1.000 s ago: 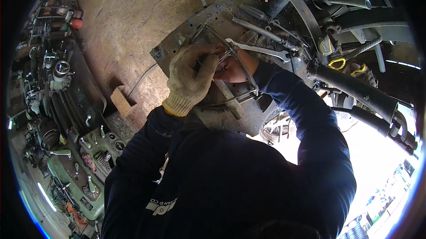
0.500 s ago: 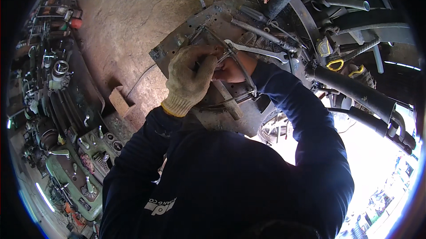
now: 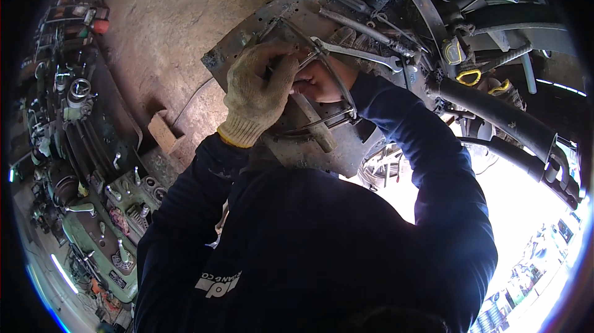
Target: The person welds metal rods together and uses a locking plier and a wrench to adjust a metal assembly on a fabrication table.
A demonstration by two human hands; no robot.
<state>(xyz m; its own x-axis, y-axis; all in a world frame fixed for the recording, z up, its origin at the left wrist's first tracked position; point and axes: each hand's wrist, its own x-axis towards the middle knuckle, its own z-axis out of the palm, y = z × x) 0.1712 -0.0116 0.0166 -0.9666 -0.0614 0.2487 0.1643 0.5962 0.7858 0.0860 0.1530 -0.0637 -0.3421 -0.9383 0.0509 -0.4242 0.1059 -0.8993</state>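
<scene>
A frame of thin metal rods [image 3: 340, 89] rests over a dark steel plate [image 3: 362, 150] in front of me. My left hand [image 3: 257, 92], in a knitted work glove, is closed at the frame's left side, thumb and fingers curled together. Bare, my right hand [image 3: 325, 81] reaches under the frame's slanting rod with its fingers bent inward, almost meeting the glove. What either hand grips is hidden by the fingers. An open-ended wrench [image 3: 365, 55] lies just beyond my right hand. Below the hands a flat bar [image 3: 314, 124] lies slanted on the plate.
Steel tubes [image 3: 495, 116] and a tape measure [image 3: 453, 51] are at the right, near yellow-handled tools [image 3: 469, 77]. A metal rod [image 3: 359, 30] lies along the plate's far side. Green machinery with levers [image 3: 102, 240] stands at the left; an angled metal piece [image 3: 164, 132] is on the floor.
The view has shifted slightly, so the plate and both hands appear a little higher and further left. Both hands stay closed at the rod frame; their grip looks much the same.
</scene>
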